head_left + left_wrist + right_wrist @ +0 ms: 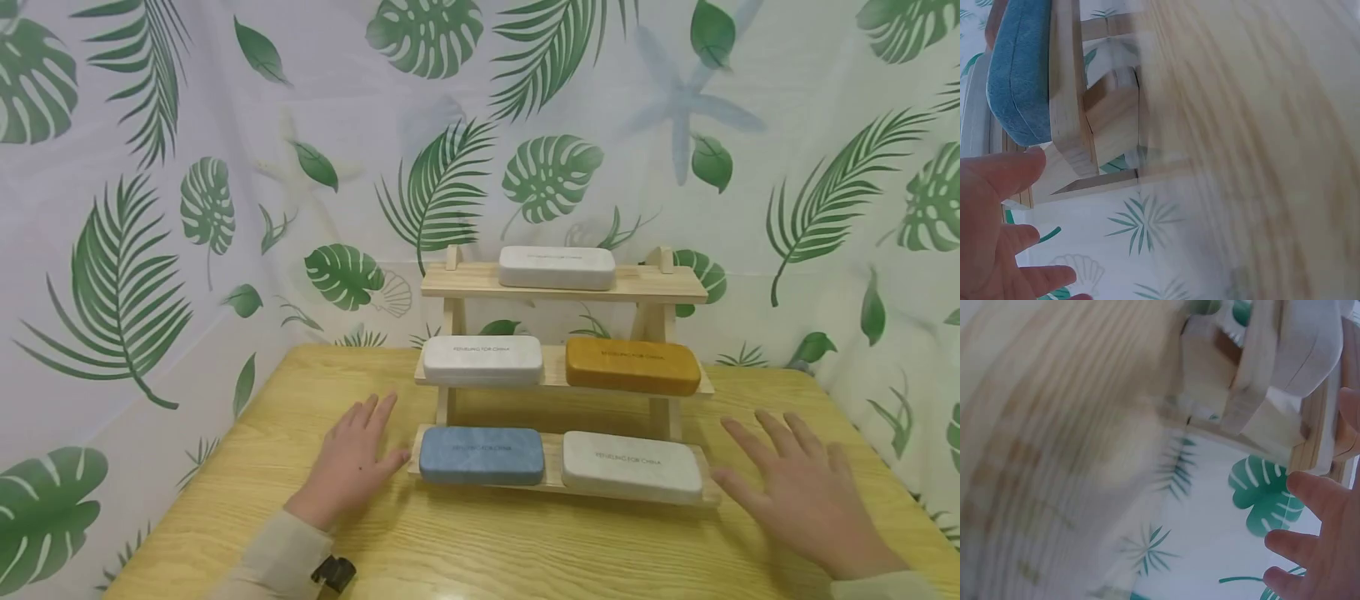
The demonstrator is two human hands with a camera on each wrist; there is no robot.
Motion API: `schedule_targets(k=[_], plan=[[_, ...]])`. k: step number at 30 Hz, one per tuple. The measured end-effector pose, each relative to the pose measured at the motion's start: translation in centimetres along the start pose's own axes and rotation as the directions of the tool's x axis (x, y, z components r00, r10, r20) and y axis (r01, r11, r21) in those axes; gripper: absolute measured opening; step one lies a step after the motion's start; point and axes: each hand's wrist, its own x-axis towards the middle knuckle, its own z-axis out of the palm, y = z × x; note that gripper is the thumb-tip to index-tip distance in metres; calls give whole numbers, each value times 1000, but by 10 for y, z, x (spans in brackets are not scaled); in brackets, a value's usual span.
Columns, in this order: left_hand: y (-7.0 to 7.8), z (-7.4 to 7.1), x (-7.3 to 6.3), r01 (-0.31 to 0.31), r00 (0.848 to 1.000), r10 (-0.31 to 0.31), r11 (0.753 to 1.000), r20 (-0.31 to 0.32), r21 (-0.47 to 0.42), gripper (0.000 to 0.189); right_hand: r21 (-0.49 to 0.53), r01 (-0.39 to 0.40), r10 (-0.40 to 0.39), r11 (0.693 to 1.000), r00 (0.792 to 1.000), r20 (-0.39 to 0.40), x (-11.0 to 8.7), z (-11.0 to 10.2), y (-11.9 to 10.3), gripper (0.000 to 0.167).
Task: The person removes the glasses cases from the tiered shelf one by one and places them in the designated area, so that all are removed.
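A three-tier wooden rack (555, 398) bears several eyeglass cases. On its bottom tier sit a blue case (482, 456) at left and a white case (632, 467) at right. The middle tier carries another white case (482, 360) and an orange case (632, 366); a further white case (557, 267) lies on top. My left hand (348, 462), fingers spread, is beside the rack's lower left end, its thumb close to the blue case (1019, 75). Off the lower right end, my right hand (802, 492) spreads its fingers, thumb toward the white case. Both hold nothing.
The rack stands on a yellow wood-grain table (345, 542) near its back edge. Behind and to the sides hangs a white curtain (465, 108) printed with green leaves. A black clip-like piece (334, 572) sits at the left sleeve.
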Motion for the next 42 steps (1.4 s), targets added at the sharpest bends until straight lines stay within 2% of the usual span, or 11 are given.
schedule_targets(k=[3,6,8,11,14,21,23,28,34,36,42], plan=[[2,3,1,34,998,-28,990,47,-137,86,27,29,-28,999,999,-27,0,-3,-8,74],[3,6,3,91,993,-68,957,93,-274,86,57,56,-54,997,998,-44,1,-5,-15,71],[4,9,5,144,987,-105,923,126,-358,84,71,79,-74,994,995,-64,2,-5,-20,69],[4,15,6,215,974,-149,851,173,-480,80,95,121,-113,988,990,-87,2,-5,-27,67],[4,21,9,264,963,-181,785,200,-561,76,115,165,-152,979,981,-117,4,-3,-32,65],[2,32,12,321,947,-211,685,244,-654,71,134,216,-199,967,971,-128,7,0,-47,66],[1,35,12,329,944,-213,665,252,-671,70,141,227,-209,964,969,-129,7,1,-51,66],[-1,41,12,327,945,-196,628,263,-706,65,155,263,-242,952,960,-140,8,1,-62,68],[-5,46,11,292,955,-130,587,268,-756,56,170,291,-269,942,953,-139,12,2,-77,68],[-7,47,11,278,958,-105,563,266,-778,56,176,287,-269,942,956,-121,13,3,-82,70],[-11,51,9,260,959,-17,449,284,-854,57,188,258,-250,948,966,-70,16,11,-92,81]])
